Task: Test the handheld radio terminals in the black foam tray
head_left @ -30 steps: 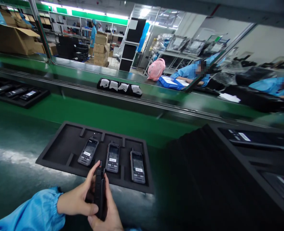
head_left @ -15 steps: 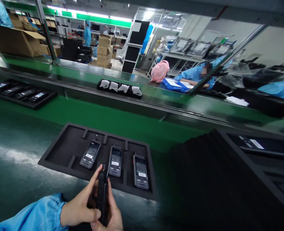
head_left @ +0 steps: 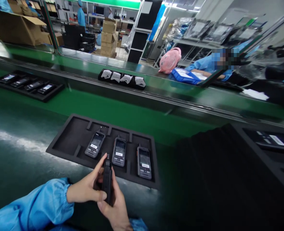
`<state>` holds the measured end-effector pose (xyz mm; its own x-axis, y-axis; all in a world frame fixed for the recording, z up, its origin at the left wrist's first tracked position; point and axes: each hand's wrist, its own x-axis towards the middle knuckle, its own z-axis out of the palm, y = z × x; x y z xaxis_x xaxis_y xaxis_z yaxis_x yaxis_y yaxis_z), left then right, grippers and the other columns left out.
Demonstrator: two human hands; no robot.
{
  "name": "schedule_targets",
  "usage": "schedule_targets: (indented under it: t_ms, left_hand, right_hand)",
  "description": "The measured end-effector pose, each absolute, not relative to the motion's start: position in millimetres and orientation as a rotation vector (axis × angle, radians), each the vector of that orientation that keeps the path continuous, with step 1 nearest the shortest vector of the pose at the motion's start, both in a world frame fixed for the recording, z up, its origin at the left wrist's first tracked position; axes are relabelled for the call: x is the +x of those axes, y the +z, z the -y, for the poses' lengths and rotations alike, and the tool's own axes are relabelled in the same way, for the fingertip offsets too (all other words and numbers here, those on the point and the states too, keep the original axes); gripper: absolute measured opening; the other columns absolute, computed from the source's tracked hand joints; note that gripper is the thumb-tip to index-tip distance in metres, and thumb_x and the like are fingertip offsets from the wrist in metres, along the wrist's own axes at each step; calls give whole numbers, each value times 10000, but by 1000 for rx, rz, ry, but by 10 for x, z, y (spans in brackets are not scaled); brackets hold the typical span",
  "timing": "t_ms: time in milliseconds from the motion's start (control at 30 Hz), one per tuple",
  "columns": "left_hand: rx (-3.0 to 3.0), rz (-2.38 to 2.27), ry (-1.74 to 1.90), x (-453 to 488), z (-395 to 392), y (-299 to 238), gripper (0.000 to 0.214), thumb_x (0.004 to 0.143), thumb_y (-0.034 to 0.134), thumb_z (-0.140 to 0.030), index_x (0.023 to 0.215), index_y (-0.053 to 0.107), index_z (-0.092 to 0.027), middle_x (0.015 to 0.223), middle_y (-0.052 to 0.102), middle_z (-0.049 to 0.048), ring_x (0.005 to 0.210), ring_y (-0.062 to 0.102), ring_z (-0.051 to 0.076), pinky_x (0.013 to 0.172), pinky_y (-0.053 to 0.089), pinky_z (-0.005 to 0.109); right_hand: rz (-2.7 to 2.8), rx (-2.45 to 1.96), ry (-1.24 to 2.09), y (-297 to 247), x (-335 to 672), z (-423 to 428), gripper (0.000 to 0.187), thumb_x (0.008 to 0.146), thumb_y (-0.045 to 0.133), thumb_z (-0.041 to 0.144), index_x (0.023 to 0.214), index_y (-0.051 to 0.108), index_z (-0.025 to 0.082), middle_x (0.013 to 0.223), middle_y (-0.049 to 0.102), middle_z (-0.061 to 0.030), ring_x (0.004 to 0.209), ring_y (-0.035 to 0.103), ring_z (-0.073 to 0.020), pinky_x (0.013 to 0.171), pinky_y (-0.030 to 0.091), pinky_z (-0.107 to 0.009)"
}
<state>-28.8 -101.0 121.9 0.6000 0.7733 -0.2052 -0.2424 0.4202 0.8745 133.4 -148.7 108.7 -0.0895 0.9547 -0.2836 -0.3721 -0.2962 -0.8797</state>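
A black handheld radio point(head_left: 107, 181) stands edge-on between my two hands, just in front of a black foam tray point(head_left: 68, 136). My left hand point(head_left: 85, 190) is closed on its left side, with the thumb across the narrow edge. Along the right side run the fingers of my right hand point(head_left: 117, 205), its thumb low on the radio. The radio's screen side cannot be seen. Three similar radios lie face up in the tray: one on the left point(head_left: 95, 144), a middle one point(head_left: 119, 152) and one on the right point(head_left: 144, 163). The tray's leftmost compartment holds nothing.
Stacked black foam trays point(head_left: 204, 166) rise at the right. Another tray of radios point(head_left: 26, 85) lies far left. Beyond the metal rail, a black tray with white wrapped items point(head_left: 122, 78), a pink fan point(head_left: 170, 60) and a blue bin point(head_left: 185, 77) stand near a co-worker point(head_left: 210, 67).
The view has shifted, so the trays sit a little higher and further right in the picture. Both hands still grip the radio, and more of my right wrist and sleeve shows.
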Motion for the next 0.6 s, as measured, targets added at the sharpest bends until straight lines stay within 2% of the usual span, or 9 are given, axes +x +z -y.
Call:
schedule_targets:
  t_ms: [133,233,300,367,500,533,600]
  left_hand:
    - [925,-690,642,-302,971,1307,1492,731,961,-615,1771,-83,-382,1355,606,91,1043,597,257,874,505,376]
    - [922,-721,669,-297,987,1356,1467,724,970,-630,1784,-2,-346,1254,622,78,1017,588,254,856,499,360]
    - [908,-740,707,-292,1010,1370,1429,715,978,-616,1785,70,-347,1167,626,48,976,588,245,833,500,350]
    - [892,-748,711,-293,1029,1381,1398,707,986,-591,1781,120,-365,1170,648,39,964,609,248,839,520,358]
    - [912,-735,706,-319,1021,1363,1327,737,991,-518,1777,177,-383,1250,673,62,1016,659,257,864,565,362]
    - [924,-720,720,-327,1010,1338,1296,762,982,-504,1776,182,-391,1256,672,62,1007,667,245,839,572,343]
    - [928,-668,728,-344,985,1269,1221,846,922,-510,1777,136,-427,1236,675,38,906,682,200,718,563,284]
  right_hand:
    - [783,-1039,1725,1220,1391,1546,1100,699,984,469,1676,501,321,1630,675,-117,1518,625,-391,1284,479,-554]
    - [818,-1060,1725,1230,1383,1569,1126,752,964,443,1723,404,328,1701,604,-101,1571,570,-361,1321,431,-538]
    - [834,-1069,1718,1217,1378,1572,1137,764,958,446,1733,374,333,1727,571,-94,1587,550,-359,1335,409,-547]
    - [844,-1091,1700,1198,1375,1572,1115,773,949,460,1727,386,336,1738,556,-88,1594,541,-362,1340,400,-551]
    - [839,-1129,1639,1097,1358,1578,1065,764,943,475,1700,451,348,1716,589,-71,1582,558,-361,1325,422,-533]
    - [820,-1120,1636,1053,1351,1586,1066,744,952,489,1687,474,355,1701,607,-67,1562,582,-367,1300,459,-528]
    - [760,-1095,1657,954,1338,1606,1078,696,966,541,1661,517,369,1641,670,-71,1398,726,-390,1160,600,-525]
